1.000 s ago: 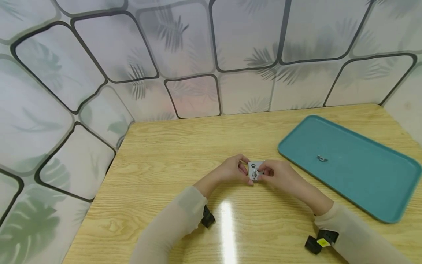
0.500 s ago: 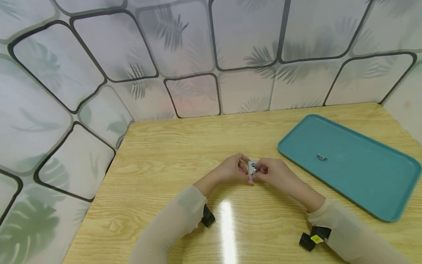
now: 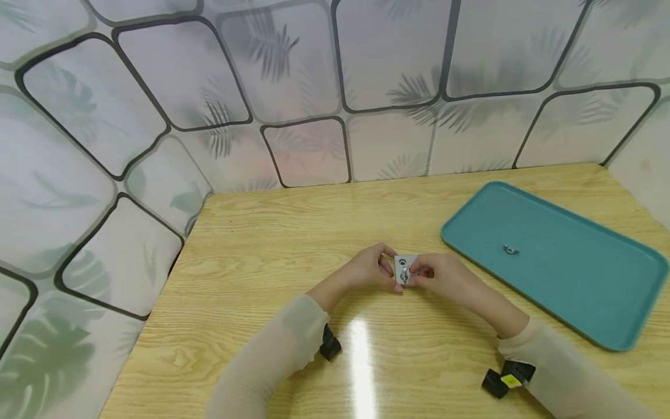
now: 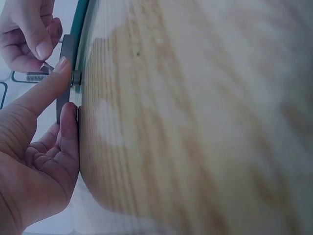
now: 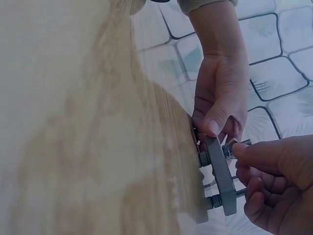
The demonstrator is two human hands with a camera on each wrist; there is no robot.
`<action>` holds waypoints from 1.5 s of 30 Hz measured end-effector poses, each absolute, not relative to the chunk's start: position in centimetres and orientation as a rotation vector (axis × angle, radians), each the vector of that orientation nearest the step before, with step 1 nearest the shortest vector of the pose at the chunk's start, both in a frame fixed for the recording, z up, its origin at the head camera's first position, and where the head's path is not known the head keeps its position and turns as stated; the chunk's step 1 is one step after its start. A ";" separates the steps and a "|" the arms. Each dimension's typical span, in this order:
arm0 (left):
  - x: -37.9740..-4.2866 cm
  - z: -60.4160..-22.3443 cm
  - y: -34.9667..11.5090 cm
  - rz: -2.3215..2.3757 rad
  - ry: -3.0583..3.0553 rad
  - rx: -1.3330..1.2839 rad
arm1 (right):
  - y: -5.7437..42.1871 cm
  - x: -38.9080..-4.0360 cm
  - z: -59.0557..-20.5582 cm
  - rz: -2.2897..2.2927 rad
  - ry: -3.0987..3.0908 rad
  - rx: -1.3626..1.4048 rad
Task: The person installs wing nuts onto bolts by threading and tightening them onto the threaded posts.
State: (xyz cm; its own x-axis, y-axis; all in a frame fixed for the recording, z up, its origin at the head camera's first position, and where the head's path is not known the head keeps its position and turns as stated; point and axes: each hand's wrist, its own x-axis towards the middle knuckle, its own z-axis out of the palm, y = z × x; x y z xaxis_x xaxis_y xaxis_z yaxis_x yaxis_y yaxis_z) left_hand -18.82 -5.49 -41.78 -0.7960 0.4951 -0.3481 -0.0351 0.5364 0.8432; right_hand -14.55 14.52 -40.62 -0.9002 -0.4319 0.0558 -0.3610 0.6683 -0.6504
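Observation:
A small grey metal plate [image 3: 398,271] is held close over the table by my left hand [image 3: 369,269], thumb and fingers at its left edge. Bolts pass through the plate, and their heads [image 5: 215,201] show on the table side in the right wrist view. One threaded bolt [image 4: 36,77] sticks out from the upper face. On it sits a wing nut [image 5: 227,149], pinched between thumb and index finger of my right hand [image 3: 445,277]. That hand's fingers hide part of the plate's right side in the head view.
A teal tray [image 3: 565,285] lies on the right of the wooden table [image 3: 272,244], with another wing nut [image 3: 510,250] on it. Patterned covering [image 3: 303,58] rises behind and to the left of the table. Black wrist cameras hang from both sleeves.
My right hand swung left over the plate half a second ago and is now back to the right, at the wing nut. The left hand and plate have stayed in place.

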 end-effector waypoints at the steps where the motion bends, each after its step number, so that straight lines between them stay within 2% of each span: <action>1: -18.8 -41.8 -5.5 1.230 2.212 0.373 | 14.5 -14.6 -40.7 -1.049 2.782 -0.648; 16: -18.9 -41.9 -5.5 1.245 2.186 0.364 | 13.1 -14.5 -40.4 -1.061 2.777 -0.497; 26: -18.9 -42.1 -5.5 1.230 2.211 0.361 | 14.2 -14.0 -40.7 -1.088 2.702 -0.647; 45: -19.0 -42.2 -5.6 1.248 2.199 0.388 | 13.0 -14.5 -40.6 -1.025 2.836 -0.502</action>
State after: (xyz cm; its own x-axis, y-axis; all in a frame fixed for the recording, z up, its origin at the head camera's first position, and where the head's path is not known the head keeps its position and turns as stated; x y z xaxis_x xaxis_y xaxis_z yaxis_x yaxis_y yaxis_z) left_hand -18.98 -5.60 -42.15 -0.7925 0.5077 -0.3380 -0.0298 0.5213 0.8529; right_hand -14.50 13.02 -40.63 -0.9427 -0.3322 0.0321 -0.2759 0.7217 -0.6349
